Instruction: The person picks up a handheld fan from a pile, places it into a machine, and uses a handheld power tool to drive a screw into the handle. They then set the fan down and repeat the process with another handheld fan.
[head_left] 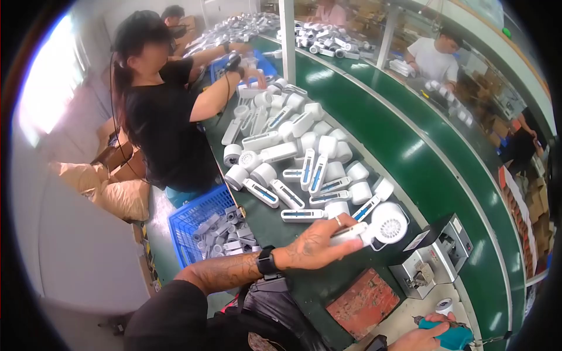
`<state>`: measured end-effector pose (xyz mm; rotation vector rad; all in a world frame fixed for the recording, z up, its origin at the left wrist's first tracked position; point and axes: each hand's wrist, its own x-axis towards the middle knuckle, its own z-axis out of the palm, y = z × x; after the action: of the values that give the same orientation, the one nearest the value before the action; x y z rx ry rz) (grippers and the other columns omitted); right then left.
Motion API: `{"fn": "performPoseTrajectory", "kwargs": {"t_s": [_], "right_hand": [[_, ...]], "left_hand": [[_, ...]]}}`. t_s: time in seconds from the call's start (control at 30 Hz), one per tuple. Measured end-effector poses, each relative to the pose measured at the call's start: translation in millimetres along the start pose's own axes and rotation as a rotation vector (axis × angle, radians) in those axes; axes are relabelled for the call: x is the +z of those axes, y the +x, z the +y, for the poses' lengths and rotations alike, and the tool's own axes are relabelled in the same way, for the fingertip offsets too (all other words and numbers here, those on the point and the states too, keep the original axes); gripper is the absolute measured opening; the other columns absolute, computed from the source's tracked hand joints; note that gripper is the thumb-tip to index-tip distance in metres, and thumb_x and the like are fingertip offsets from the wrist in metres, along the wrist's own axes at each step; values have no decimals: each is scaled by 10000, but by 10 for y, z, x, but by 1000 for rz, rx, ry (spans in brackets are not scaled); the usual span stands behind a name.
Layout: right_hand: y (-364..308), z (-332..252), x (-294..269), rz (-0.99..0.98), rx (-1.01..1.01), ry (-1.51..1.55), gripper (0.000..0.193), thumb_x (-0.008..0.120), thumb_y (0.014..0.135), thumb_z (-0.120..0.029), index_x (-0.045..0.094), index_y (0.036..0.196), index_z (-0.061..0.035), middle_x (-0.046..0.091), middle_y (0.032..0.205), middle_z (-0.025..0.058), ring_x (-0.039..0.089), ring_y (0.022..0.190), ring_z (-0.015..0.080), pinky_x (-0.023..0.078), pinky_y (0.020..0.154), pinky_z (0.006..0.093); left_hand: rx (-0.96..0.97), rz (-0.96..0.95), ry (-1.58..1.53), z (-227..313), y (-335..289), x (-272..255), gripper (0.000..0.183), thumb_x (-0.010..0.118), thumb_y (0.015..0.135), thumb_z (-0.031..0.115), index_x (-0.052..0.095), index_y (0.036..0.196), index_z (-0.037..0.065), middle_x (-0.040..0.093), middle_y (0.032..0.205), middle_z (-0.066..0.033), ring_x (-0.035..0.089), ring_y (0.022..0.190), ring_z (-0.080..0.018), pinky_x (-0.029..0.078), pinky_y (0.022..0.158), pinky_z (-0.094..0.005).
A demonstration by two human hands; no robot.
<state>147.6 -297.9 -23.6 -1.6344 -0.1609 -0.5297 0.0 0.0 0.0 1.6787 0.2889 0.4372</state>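
Note:
My left hand (pixel 321 244), with a ring and a black wristwatch, reaches over the green bench. Its fingers are closed round the handle of a white handheld device (pixel 391 227), whose round, perforated head faces up. Low on the right, my right hand (pixel 426 338) is wrapped round a teal hand tool (pixel 454 336); the tool's exact kind is unclear. A small white round part (pixel 445 305) sits just beyond that hand. Many similar white devices (pixel 316 169), some with blue strips in their handles, lie heaped past my left hand.
A metal fixture (pixel 430 257) stands at the bench's right edge, near a worn red pad (pixel 363 304). A blue basket (pixel 178 228) of grey parts is on the left. A co-worker (pixel 167 117) works at the far left. The green conveyor (pixel 398 134) curves along the right.

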Motion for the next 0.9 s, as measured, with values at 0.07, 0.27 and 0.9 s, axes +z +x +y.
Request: {"fn": "performPoseTrajectory", "kwargs": {"t_s": [0.07,0.27,0.9], "right_hand": [[-33,-63,36,29,-210,-112,381,462,1030,-402,587,1073,-44,672,817,155,583,664,236,491,637,376],[19,-168,243,84,-139,63,458,455,1038,-358,583,780,-1,619,739,95,574,661,219,478,628,319],[-92,123,183,9,-37,152,451,463,1048,-377,554,1069,64,529,721,58,513,665,148,419,604,285]], "left_hand": [[-41,27,-68,17,-16,-132,282,627,979,226,542,1142,12,648,880,-44,590,652,-75,478,584,-237],[-30,264,-217,-77,132,-417,328,626,965,223,513,1205,29,637,932,-41,602,707,-76,486,609,-244],[143,708,1511,-415,1518,-3288,430,602,876,291,621,1118,-64,653,1019,-263,617,1014,-403,479,922,-444]]}}
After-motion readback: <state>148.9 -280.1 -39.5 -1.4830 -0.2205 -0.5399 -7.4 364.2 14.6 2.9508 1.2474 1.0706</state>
